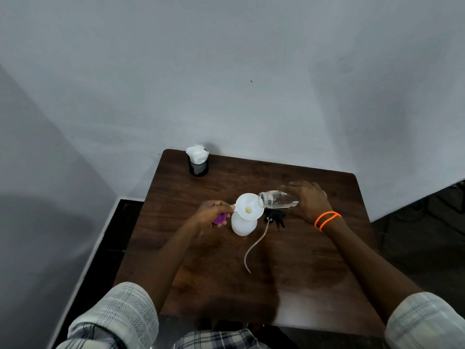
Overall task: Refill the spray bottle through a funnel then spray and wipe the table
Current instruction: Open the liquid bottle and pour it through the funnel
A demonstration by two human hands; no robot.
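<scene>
A white spray bottle [243,225] stands uncapped on the dark wooden table [314,260], with a white funnel [249,206] seated in its neck. My left hand [210,214] pinches the funnel's side tab and also holds a purple cap [219,219]. My right hand [308,200] grips a clear bottle [275,199] tipped on its side, its open mouth over the funnel's rim, and a thin stream runs into the funnel. The black spray head [275,217] lies on the table just right of the white bottle, its long clear tube [255,246] trailing toward me.
A black cup stuffed with white tissue [198,161] stands at the table's far left corner, against the white wall. The table's left edge drops to a dark floor strip [100,248].
</scene>
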